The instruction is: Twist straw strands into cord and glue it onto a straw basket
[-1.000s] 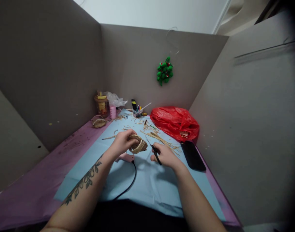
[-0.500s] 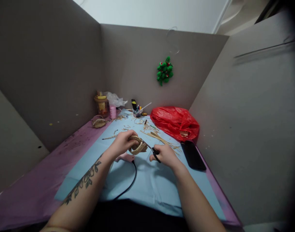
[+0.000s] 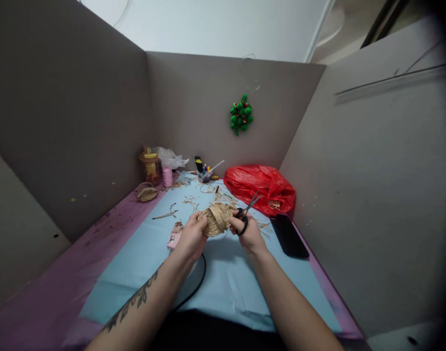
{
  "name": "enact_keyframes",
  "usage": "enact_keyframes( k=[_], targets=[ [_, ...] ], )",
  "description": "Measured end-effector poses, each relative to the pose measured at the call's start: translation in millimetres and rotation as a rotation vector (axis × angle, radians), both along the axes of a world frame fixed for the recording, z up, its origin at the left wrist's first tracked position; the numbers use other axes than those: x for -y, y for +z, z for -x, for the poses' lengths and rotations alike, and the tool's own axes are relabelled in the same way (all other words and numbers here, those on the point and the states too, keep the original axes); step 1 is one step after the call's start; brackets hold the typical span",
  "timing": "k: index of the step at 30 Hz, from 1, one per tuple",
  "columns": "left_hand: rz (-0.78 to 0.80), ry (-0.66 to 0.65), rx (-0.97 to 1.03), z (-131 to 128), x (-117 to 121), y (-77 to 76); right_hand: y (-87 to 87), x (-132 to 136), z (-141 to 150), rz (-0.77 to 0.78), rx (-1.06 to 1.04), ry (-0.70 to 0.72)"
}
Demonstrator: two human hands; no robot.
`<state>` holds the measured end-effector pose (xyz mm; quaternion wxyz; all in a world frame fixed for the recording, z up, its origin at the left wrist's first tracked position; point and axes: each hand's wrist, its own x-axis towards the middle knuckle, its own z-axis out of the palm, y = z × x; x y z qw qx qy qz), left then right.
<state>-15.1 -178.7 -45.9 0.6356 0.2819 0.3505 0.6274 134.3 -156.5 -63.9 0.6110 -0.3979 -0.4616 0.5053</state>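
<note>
A small woven straw basket [image 3: 216,219] is held up over the blue sheet, its braided side facing me. My left hand [image 3: 194,235] is closed on its left edge. My right hand [image 3: 249,235] grips black-handled scissors [image 3: 242,220], whose blades point up and away to the right. The fingertips of that hand also touch the basket's right edge. Below and left of the basket lies a pink tool [image 3: 174,237], partly hidden by my left hand, with a black cord [image 3: 198,285] running towards me.
Straw scraps litter the blue sheet [image 3: 135,273]. A red plastic bag [image 3: 259,185] and a black phone-like slab [image 3: 289,236] lie on the right. At the back left stand a jar [image 3: 150,168] and a pink thread spool [image 3: 167,176], near another small woven basket [image 3: 146,194]. Grey partitions enclose the table.
The scissors have come away from the basket and now point up to the right. The basket has turned, and both hands now touch it. The view has shifted slightly.
</note>
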Motion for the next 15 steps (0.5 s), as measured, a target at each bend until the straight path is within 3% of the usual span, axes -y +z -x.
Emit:
enact_keyframes(
  k=[3, 5, 10, 12, 15],
  targets=[
    [-0.005, -0.045, -0.074, 0.1, 3.9, -3.9, 2.4, -0.7, -0.2, 0.045, -0.028, -0.077],
    [-0.06, -0.037, -0.227, 4.1, 5.6, -4.6, 3.1, -1.5, -2.3, 0.075, -0.017, -0.086],
    [-0.393, 0.199, -0.758, 13.2, 13.8, 1.4, 2.9, -2.9, -6.5, 0.105, -0.004, -0.088],
    [-0.378, 0.236, -0.793, 12.9, 17.6, 4.4, 3.4, -3.0, -6.2, 0.114, 0.0, -0.118],
    [-0.22, 0.101, -0.729, 9.4, 18.9, 6.6, 4.6, -1.8, -3.1, 0.119, 0.014, -0.18]
  ],
)
